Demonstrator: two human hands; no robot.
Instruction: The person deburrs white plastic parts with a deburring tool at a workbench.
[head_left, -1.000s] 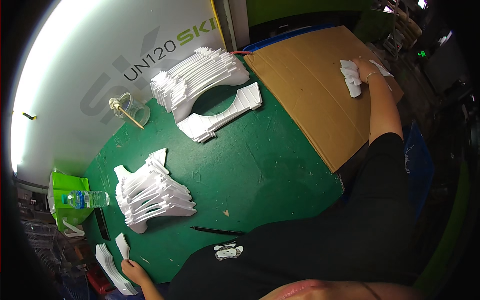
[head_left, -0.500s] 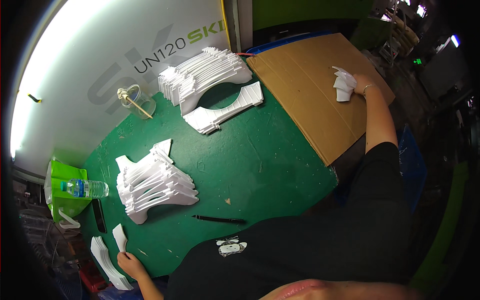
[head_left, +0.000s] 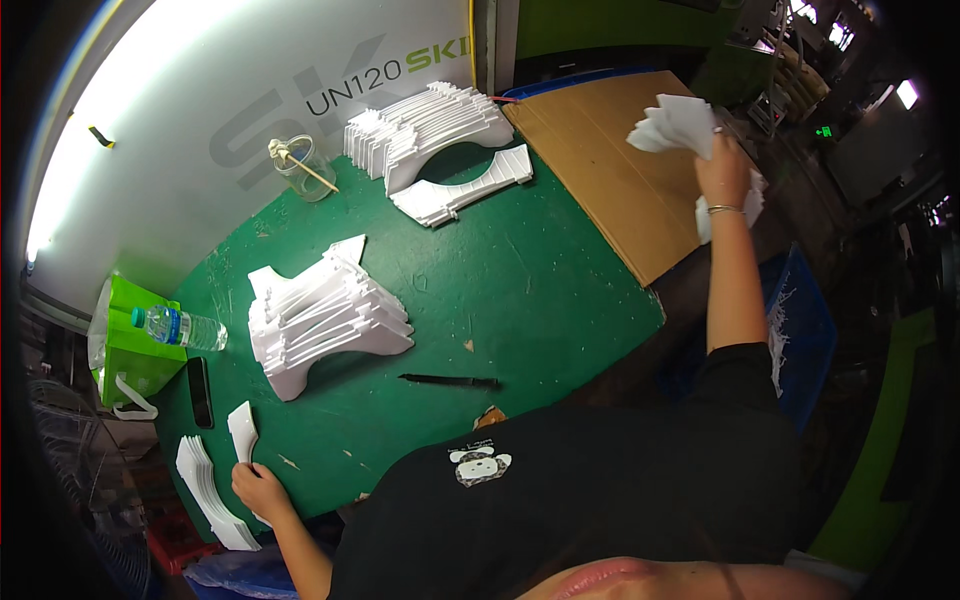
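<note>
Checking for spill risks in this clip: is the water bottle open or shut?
Shut: a teal cap sits on the bottle. How tight, I cannot tell.

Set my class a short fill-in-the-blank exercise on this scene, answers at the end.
1. The left hand and the right hand hold pieces coloured ____.
2. The table is coloured ____.
3. The phone lies nearer the ____ hand.
4. The bracelet is on the ____ wrist.

Missing words: white; green; left; right.
</note>
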